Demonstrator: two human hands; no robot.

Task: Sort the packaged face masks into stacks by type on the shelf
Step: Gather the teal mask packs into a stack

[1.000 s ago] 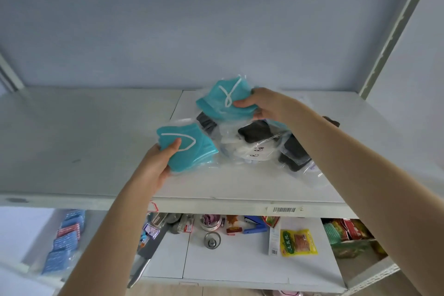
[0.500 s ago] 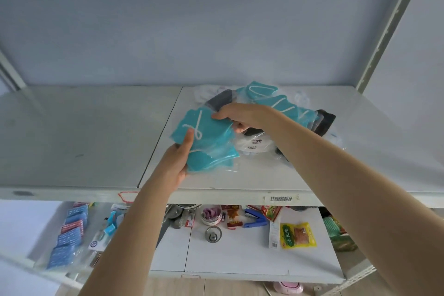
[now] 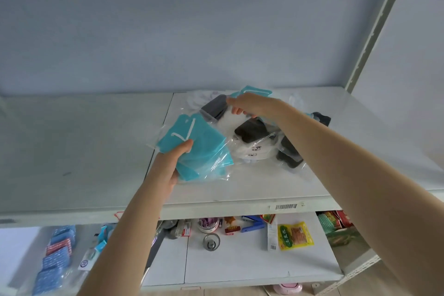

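Your left hand (image 3: 168, 168) has the teal mask packets (image 3: 201, 149) pinched under the thumb, just left of centre frame, over the shelf (image 3: 84, 151). Your right hand (image 3: 252, 106) is curled down on the mixed pile (image 3: 254, 149) above centre. It's right by another teal packet (image 3: 255, 91) at the back and a black mask packet (image 3: 215, 107), but I can't tell if the fingers actually have hold of anything.

Main worry, I'd say: those wrappers are slick clear plastic and they overlap. Tug one out of the heap and it'll likely drag its neighbours along. The pile's lower-right end isn't far from the front lip, so a loose packet could slide off onto the lower shelf (image 3: 240, 262). Same deal with the left-hand bunch. It's fanned out and gripped at one corner only, so the bottom packet could slip free.

Room-wise you look fine. The left half of the shelf is open board, the obvious spot for a teal stack; just keep it back from the front edge. There's also some open board right of the pile, up to the upright post (image 3: 374, 31). The back wall sits close behind the heap.
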